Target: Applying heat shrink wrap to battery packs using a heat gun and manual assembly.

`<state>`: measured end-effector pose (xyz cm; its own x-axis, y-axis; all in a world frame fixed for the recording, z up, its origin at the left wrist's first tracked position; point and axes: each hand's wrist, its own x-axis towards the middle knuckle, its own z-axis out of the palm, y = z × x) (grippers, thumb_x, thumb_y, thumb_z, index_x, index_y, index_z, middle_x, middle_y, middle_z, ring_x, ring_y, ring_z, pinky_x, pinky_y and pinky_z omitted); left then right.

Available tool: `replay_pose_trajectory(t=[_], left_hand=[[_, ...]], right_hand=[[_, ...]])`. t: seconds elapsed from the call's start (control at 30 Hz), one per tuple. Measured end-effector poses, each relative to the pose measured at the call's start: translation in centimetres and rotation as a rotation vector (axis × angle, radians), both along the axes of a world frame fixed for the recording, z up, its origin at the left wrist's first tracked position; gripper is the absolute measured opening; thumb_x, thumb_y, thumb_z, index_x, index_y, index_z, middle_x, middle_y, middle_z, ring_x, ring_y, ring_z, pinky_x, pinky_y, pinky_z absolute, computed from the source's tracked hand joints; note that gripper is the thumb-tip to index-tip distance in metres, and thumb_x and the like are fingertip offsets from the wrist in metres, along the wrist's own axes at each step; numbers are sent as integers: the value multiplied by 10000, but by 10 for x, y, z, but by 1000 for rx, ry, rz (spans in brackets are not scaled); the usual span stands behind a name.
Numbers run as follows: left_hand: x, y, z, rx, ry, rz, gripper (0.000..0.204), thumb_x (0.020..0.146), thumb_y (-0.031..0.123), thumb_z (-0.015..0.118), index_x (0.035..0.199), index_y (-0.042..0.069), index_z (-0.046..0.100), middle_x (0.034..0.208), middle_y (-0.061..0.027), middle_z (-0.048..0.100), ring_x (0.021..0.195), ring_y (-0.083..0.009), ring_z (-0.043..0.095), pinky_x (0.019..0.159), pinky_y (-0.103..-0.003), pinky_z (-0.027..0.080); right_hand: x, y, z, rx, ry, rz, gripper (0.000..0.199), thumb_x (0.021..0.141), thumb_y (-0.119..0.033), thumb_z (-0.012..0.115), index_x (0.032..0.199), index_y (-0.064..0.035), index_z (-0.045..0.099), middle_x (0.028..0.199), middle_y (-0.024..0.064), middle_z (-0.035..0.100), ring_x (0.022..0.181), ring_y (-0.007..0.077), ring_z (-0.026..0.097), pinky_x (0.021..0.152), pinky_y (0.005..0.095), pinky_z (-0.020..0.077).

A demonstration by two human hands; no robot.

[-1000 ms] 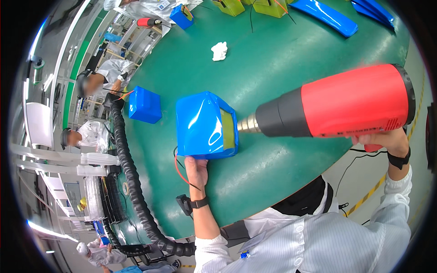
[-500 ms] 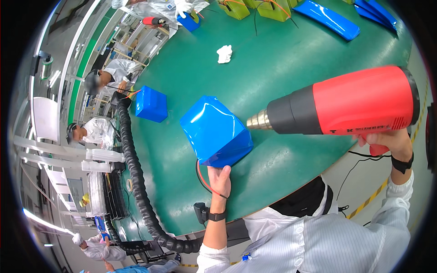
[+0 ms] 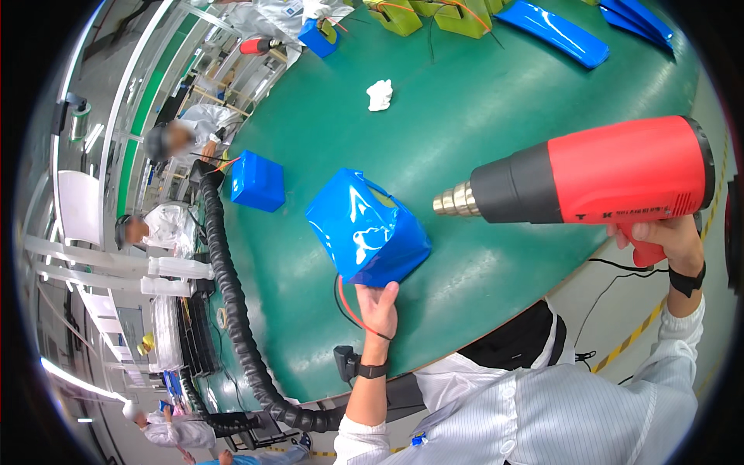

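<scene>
A block in glossy blue shrink film [image 3: 345, 225], most likely a battery pack, is tilted over the green table. My left hand [image 3: 377, 308] grips its near lower end; the fingertips are hidden beneath it. Red and black wires [image 3: 350, 311] come out of that end beside my wrist. The film is creased, and a yellow-green patch shows through a gap at its upper right. My right hand [image 3: 663, 236] is closed round the handle of a red and black heat gun [image 3: 620, 174]. Its metal nozzle points left at the block, a short gap away from it.
Another blue-wrapped block [image 3: 258, 181] and a crumpled white cloth [image 3: 380, 94] lie farther off. Yellow-green packs [image 3: 465, 19] and flat blue sleeves [image 3: 554, 32] sit at the far edge. A black ribbed hose [image 3: 232, 298] runs along the left. Other people work beyond the table.
The heat gun has drawn back slightly to the right. The film has wrinkled on the block's near face, and a gap showing yellow-green has appeared at its upper right.
</scene>
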<state>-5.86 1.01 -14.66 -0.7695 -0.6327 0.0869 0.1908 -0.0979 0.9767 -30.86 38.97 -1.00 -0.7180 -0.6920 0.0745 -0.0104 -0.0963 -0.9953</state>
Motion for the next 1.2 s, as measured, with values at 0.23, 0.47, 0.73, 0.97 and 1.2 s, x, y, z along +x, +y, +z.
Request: replay_pose_trajectory(t=[0.23, 0.47, 0.73, 0.97, 1.2], left_hand=[[-33, 60, -4, 14, 51, -164, 1096, 838, -41, 710, 1601, 152, -53, 1586, -94, 220, 1472, -286, 255, 1215, -437, 201], [-100, 81, 4, -81, 16, -486, 1087, 914, -128, 583, 1576, 158, -230, 1681, -177, -16, 1559, -300, 6, 1245, -425, 80], [-66, 92, 106, -394, -285, -756, 460, 900, -82, 630, 1346, 31, 618, 1282, -144, 657, 1197, -245, 632, 1013, -352, 515], [-109, 45, 170, -1646, -236, -211, 561, 720, -54, 723, 1241, 150, 685, 1464, -101, 489, 1389, -390, 395, 1152, -533, 340], [-152, 12, 150, -1676, -225, -366, 258, 809, 80, 752, 1056, 138, 706, 1423, -42, 553, 1436, -391, 374, 1188, -635, 233]], right_hand=[[1, -17, -9, -54, 88, -140, 424, 912, -228, 742, 1220, 29, 606, 869, 149, 691, 676, 187, 646, 616, 307, 531], [-9, -26, -5, -82, 87, -370, 481, 996, -384, 628, 1243, 28, 593, 872, 126, 674, 663, 126, 609, 615, 258, 512], [-4, -5, -13, -133, 43, -489, 427, 1026, -323, 589, 1255, 39, 584, 930, 126, 679, 672, 110, 618, 617, 234, 525], [-4, 4, -24, -165, -56, -529, 426, 1011, -331, 614, 1239, 29, 601, 947, 121, 684, 677, 106, 626, 615, 236, 534], [-3, 14, -28, -160, -56, -542, 460, 981, -355, 659, 1231, 27, 606, 930, 116, 688, 679, 112, 633, 625, 246, 535]])
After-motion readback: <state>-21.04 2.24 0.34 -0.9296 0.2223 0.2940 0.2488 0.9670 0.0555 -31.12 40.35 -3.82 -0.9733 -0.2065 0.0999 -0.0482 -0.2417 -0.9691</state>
